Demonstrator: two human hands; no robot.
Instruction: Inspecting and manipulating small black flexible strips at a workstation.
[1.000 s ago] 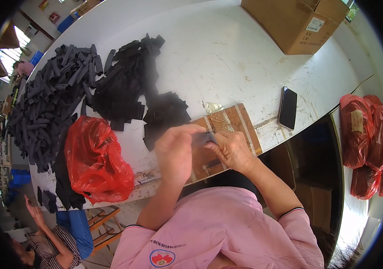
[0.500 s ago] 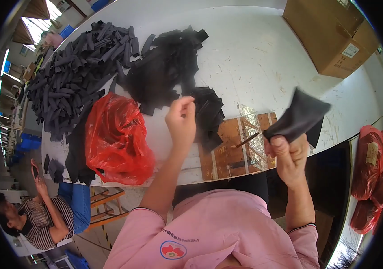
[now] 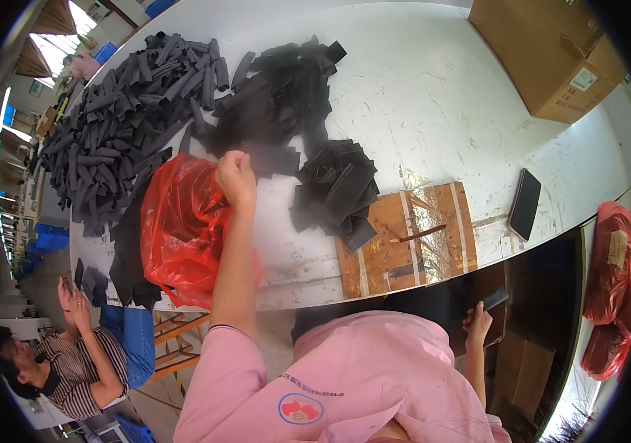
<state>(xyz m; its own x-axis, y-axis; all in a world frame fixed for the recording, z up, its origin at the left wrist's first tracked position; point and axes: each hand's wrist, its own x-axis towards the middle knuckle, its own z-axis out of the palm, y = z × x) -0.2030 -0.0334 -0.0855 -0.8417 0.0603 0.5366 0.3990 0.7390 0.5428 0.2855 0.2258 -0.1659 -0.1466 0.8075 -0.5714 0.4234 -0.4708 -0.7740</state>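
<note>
My left hand (image 3: 237, 181) is closed, fingertips together, over the right side of a crumpled red plastic bag (image 3: 182, 229). Whether anything is between those fingers is hidden. Just beyond it lies a loose heap of flat black fabric-like pieces (image 3: 286, 96). A smaller stack of black pieces (image 3: 337, 184) sits nearer me, overlapping the left edge of a brown board (image 3: 374, 258). Below the table's front edge, at the right, my right hand (image 3: 478, 325) grips a dark fabric-like piece (image 3: 496, 299), which sticks out past the fingers.
Many dark grey rolled tubes (image 3: 123, 118) are piled at the far left. A thin brown stick (image 3: 422, 233) rests on the board. A phone (image 3: 525, 204), a cardboard box (image 3: 544, 59) and red bags (image 3: 612, 273) are rightward. At lower left sits another person (image 3: 71, 362).
My right hand has gone from above the board down below the table edge with the dark piece, uncovering the phone. My left hand has shifted leftward from beside the black stack to the red bag.
</note>
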